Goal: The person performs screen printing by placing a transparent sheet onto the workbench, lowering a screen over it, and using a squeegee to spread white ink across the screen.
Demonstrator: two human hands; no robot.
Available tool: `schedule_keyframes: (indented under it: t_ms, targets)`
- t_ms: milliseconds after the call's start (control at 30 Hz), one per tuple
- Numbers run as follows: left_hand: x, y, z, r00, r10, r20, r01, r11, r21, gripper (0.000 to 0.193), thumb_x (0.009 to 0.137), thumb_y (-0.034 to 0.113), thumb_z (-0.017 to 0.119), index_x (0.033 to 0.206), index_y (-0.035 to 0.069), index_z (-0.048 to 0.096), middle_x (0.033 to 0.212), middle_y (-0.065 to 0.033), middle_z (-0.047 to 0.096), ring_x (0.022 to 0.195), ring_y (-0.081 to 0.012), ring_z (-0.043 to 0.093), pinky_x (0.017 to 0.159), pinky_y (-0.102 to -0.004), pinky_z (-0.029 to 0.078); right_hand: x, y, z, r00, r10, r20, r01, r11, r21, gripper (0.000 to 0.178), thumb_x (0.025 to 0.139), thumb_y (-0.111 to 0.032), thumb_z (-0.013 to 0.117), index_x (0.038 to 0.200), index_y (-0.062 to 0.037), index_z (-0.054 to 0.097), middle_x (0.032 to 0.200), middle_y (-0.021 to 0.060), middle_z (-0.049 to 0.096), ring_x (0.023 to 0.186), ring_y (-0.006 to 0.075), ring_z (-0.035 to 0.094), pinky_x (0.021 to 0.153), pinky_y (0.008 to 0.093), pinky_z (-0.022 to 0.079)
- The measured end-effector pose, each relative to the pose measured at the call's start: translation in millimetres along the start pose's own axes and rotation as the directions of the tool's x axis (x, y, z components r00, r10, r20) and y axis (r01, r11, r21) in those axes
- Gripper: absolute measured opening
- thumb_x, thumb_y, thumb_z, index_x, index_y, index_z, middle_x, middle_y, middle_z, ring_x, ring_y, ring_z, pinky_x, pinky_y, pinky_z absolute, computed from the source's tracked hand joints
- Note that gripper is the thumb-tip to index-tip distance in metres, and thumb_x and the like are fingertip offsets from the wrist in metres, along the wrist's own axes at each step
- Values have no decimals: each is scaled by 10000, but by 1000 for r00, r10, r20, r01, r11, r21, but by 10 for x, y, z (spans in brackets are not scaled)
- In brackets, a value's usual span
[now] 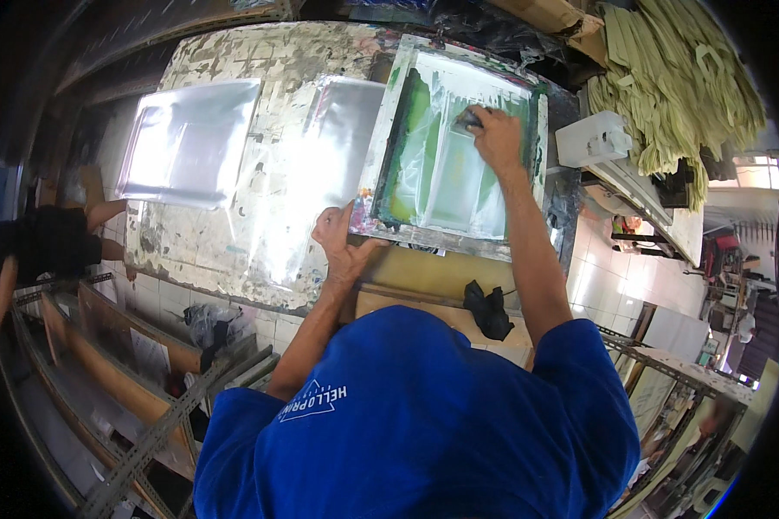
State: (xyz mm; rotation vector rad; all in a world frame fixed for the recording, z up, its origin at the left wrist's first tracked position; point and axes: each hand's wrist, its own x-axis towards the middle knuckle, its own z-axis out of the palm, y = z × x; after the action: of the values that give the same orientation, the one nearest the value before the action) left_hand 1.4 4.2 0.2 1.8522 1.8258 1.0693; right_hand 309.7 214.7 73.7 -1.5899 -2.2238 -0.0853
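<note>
A screen-printing frame [539,164] with a pale, paint-stained border and green-and-white mesh lies tilted on the right of the worktable. Over the upper part of its mesh, my right hand [498,138] is closed on a small dark wad [470,118], whose exact kind I cannot make out. White streaks run down the mesh below it. My left hand [342,242] is at the frame's near left corner, touching it with thumb and fingers apart. Left of the frame, a shiny clear plastic sheet [342,130] lies partly beside its edge.
Another clear plastic sheet [190,143] lies on the stained worktable [268,233]. A white plastic container [593,138] stands right of the frame, near a pile of yellowish fabric [675,95]. A black cloth [487,310] hangs close to me. Metal racking [138,450] and another person [52,229] are at left.
</note>
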Motion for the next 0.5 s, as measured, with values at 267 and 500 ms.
schedule_keyframes:
  t_ms: [267, 500]
  targets:
    - [67, 231, -97, 992, -21, -128, 0, 986, -166, 846, 629, 374, 943, 1334, 32, 625, 1231, -146, 562, 1205, -329, 452, 1058, -479, 289, -962, -945, -817, 1000, 0, 25, -3, 991, 133, 400, 757, -193, 765, 1146, -148, 685, 944, 133, 658, 890, 346, 629, 743, 466, 476]
    - [801, 1085, -535, 959, -10, -283, -84, 944, -318, 784, 715, 195, 900, 1386, -7, 549, 1248, -162, 535, 1171, -319, 495, 1039, -438, 360, -585, -1240, -1760, 958, -58, -282, 80, 994, 69, 500, 658, -353, 873, 1064, -105, 718, 909, 143, 671, 821, 344, 650, 718, 447, 508]
